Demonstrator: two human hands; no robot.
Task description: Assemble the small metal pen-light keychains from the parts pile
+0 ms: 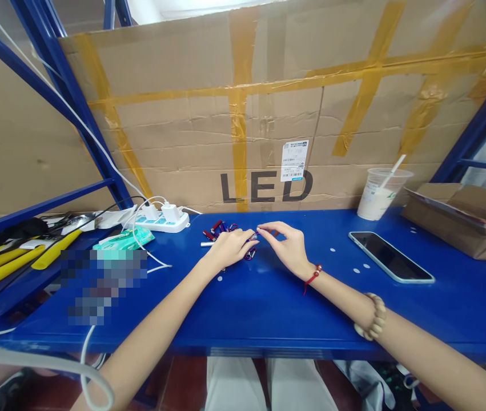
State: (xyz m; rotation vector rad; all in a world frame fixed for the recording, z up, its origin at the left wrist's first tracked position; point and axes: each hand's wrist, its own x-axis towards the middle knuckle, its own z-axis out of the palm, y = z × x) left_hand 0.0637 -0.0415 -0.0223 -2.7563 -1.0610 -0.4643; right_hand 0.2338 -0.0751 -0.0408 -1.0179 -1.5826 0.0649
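Fingers [277, 228] of the right hand [290, 251] pinch nearly together; the left hand [229, 250] curls loosely; what either holds is unclear. Small coloured pieces [216, 226] lie beside the left fingers.

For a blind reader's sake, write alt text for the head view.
The left hand and right hand nearly meet amid small red, purple and silver pieces, some carabiner-like, on a blue table. A white power strip lies left; a smartphone and plastic cup are right; LED-printed cardboard stands behind.
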